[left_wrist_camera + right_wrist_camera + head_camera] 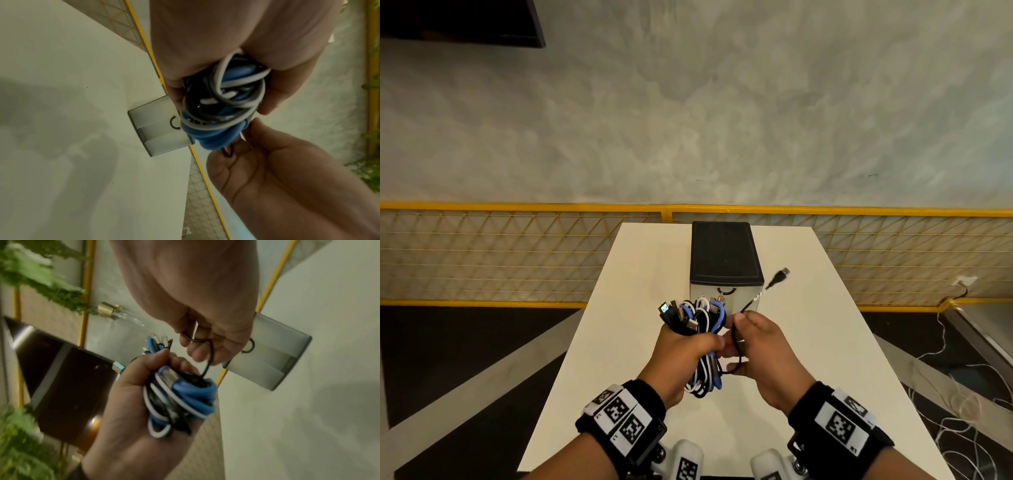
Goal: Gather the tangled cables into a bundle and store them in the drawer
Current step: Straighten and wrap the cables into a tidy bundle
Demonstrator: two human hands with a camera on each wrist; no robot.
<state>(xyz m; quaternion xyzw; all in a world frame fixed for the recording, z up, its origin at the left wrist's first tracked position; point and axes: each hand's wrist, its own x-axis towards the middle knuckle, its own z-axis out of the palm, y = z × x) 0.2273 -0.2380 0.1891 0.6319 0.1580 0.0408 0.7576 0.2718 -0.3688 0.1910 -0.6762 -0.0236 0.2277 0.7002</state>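
My left hand (698,344) grips a bundle of blue, white and black cables (703,320) above the white table (619,342); several plugs stick out of the top of the fist. The loops of the bundle (222,104) hang below the palm. Just to the right, my right hand (748,334) pinches one black cable (208,358) that runs out of the bundle. Its USB plug (780,275) sticks up to the right. Behind the hands stands a small grey drawer unit (724,260) with a black top. Its drawers (273,353) with ring handles are closed.
A yellow mesh fence (517,253) runs behind the table, in front of a grey wall. Loose white cables (945,411) lie on the floor at the right. A dark screen (462,20) hangs at the upper left. Green plants (30,272) show in the right wrist view.
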